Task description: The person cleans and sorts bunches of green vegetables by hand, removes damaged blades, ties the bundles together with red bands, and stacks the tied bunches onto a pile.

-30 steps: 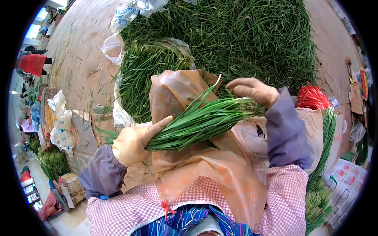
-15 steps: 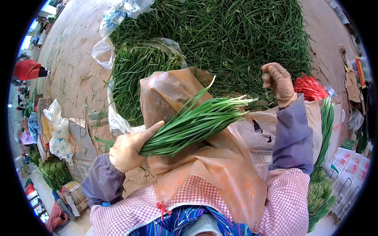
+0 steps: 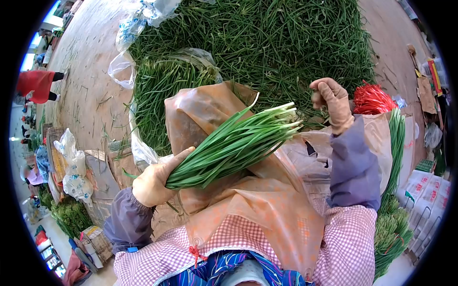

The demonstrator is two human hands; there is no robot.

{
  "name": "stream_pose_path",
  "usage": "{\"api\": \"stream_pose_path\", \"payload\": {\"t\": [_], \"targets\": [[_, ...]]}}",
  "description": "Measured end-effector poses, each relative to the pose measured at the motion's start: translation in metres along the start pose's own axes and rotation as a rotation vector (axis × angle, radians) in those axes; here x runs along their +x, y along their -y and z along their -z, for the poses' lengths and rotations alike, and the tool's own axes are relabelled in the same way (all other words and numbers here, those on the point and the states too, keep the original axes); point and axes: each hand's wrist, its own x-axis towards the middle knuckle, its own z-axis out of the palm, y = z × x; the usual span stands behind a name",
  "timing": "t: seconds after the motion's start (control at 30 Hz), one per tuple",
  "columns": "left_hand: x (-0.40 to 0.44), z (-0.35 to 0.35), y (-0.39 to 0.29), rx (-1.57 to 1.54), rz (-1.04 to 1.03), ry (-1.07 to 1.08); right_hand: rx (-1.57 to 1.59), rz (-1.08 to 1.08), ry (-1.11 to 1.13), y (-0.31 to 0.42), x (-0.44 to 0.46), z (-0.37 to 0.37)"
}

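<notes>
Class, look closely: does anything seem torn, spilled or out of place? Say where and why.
The pale sheet beside the right sleeve looks torn: dark, ragged gaps break its surface. Green scraps lie strewn on the brown ground, apart from the heap. One stem juts from the bunch in the left hand, out of line.

Far off at the top left, a person in red point(image 3: 36, 87) with dark legs. On the left, a crinkly see-through bag point(image 3: 76, 183) with blue marks, near flat brown cardboard point(image 3: 101, 180). On the right, white boxes point(image 3: 427, 191) with red marks, and another see-through bag point(image 3: 433, 136) farther up. Brown floor point(image 3: 90, 62) with green bits.
</notes>
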Motion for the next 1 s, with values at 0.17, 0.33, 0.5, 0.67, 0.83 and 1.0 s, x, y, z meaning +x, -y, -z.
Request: {"api": "stream_pose_path", "payload": {"t": [0.17,0.33,0.5,0.67,0.83,1.0], "targets": [[0.002,0.0,-0.003,0.007,0.024,0.012,-0.503,-0.082,0.24,0.02,-0.02,-0.071],[-0.001,0.001,-0.005,0.011,0.056,0.024,-0.38,0.133,0.235,-0.011,-0.014,-0.087],[0.002,0.0,-0.001,-0.068,0.012,0.037,0.065,0.113,0.148,-0.023,-0.008,-0.087],[0.004,0.004,-0.001,-0.184,0.032,0.098,-0.536,0.621,0.246,-0.011,-0.011,-0.086],[0.003,0.002,0.0,-0.159,0.062,0.096,-0.437,0.529,-0.129,-0.03,0.002,-0.078],[0.0,0.0,0.006,-0.168,0.043,0.075,0.319,0.139,-0.721,-0.039,0.029,0.028]]}}
